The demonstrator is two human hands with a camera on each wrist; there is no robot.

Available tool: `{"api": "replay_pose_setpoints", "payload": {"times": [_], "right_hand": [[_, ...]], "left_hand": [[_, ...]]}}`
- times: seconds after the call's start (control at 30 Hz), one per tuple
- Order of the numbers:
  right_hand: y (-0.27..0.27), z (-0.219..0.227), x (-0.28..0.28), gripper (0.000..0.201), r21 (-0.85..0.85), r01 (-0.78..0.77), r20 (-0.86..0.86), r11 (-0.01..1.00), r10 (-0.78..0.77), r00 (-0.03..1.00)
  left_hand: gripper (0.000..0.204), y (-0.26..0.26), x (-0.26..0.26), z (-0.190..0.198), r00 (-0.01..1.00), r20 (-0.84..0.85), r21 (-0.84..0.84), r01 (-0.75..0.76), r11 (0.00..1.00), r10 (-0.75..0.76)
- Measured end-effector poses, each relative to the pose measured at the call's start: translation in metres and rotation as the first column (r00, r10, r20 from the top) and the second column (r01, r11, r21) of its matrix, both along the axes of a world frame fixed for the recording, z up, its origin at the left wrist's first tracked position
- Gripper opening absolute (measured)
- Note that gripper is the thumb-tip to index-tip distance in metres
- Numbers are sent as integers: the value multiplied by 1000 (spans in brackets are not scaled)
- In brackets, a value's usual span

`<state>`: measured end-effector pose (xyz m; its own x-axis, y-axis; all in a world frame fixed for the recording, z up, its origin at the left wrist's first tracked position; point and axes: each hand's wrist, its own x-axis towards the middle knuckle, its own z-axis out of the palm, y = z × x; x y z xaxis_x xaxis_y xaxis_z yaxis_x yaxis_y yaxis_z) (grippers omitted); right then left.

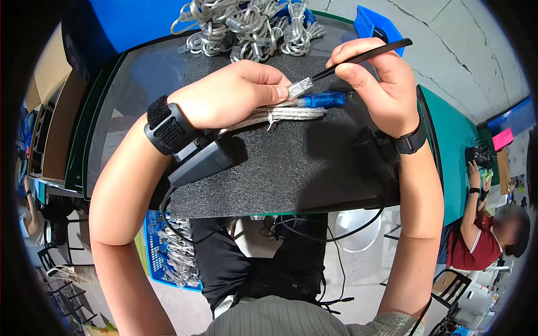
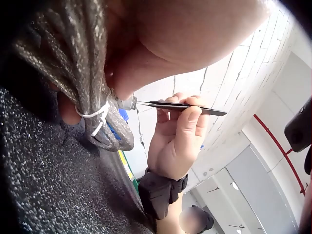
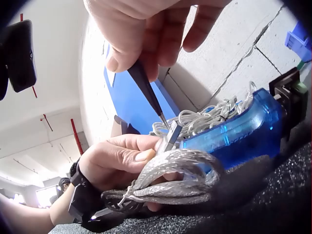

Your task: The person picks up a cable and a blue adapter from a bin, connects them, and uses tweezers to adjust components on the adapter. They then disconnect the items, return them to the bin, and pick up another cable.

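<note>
Tweezers (image 1: 381, 52) in right hand (image 1: 386, 92), pinched with tips at the silver plug (image 1: 300, 87); held that plug between thumb and finger of left hand (image 1: 230, 92), near blue connector (image 1: 325, 100) and tied cable (image 1: 297, 113).

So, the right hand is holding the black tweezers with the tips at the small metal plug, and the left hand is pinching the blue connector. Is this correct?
Not quite: the left hand is pinching the small metal plug, not the blue connector; the head view shows this. The right hand does hold the black tweezers, tips at the plug.
</note>
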<state>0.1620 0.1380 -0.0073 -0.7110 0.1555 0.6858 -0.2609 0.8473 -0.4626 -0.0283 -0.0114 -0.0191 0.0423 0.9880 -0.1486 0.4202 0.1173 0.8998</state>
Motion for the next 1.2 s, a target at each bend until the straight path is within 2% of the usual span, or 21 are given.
{"api": "replay_pose_setpoints", "payload": {"times": [0.27, 0.53, 0.63, 0.7, 0.77, 0.8, 0.9, 0.93, 0.97, 1.07, 1.1, 1.13, 1.17, 1.2], "right_hand": [[-2, 1, 0, 13, 11, 5, 12, 1000, -5, 1000], [-1, 0, 1, 15, 100, 56, 39, 993, -60, 997], [0, 1, 1, 17, 111, 49, 43, 993, -54, 998], [4, -2, 1, 17, 97, 32, 34, 995, -36, 999], [7, -5, 3, 17, -82, -36, 72, 996, 42, 997], [11, -8, 1, 20, -214, -92, 7, 972, 96, 995], [26, -9, 2, 22, -431, -118, -132, 895, 67, 989], [28, -10, 3, 23, -516, -70, -155, 854, -13, 988], [31, -9, 2, 23, -512, -71, -155, 856, -11, 988], [41, -8, 3, 21, -740, -112, -223, 664, -84, 971], [44, -9, 3, 21, -736, -114, -226, 667, -84, 970], [46, -9, 3, 20, -832, -110, -218, 544, -139, 966], [47, -7, 2, 19, -906, -112, -204, 408, -190, 960], [40, -1, 0, 14, -926, -43, -153, 374, -269, 951]], "left_hand": [[27, 0, -1, -4, 1000, 31, 4, -4, 1000, 4], [26, 0, 0, -2, 1000, 5, 0, 12, 1000, -12], [27, 0, 0, -3, 999, 46, -1, 29, 1000, -29], [27, 1, -1, -5, 999, 42, -5, 27, 1000, -26], [27, 1, -1, -5, 999, 17, 50, 27, 998, -27], [28, 1, -2, -5, 1000, 6, 47, 20, 999, -20], [28, 1, -2, -4, 1000, 0, 31, 7, 1000, -7], [28, 0, -2, -3, 1000, 1, 36, 6, 999, -6], [28, 0, -3, -3, 999, 32, 39, 4, 999, -6], [26, 0, -7, 1, 996, 89, 68, -11, 998, 5], [26, 1, -9, 2, 993, 119, 88, -25, 996, 14], [23, 1, -8, 3, 986, 153, 126, -87, 988, 68], [23, 1, -9, 5, 987, 146, 135, -86, 987, 66], [23, 0, -11, 7, 971, 225, 147, -111, 983, 76]]}}
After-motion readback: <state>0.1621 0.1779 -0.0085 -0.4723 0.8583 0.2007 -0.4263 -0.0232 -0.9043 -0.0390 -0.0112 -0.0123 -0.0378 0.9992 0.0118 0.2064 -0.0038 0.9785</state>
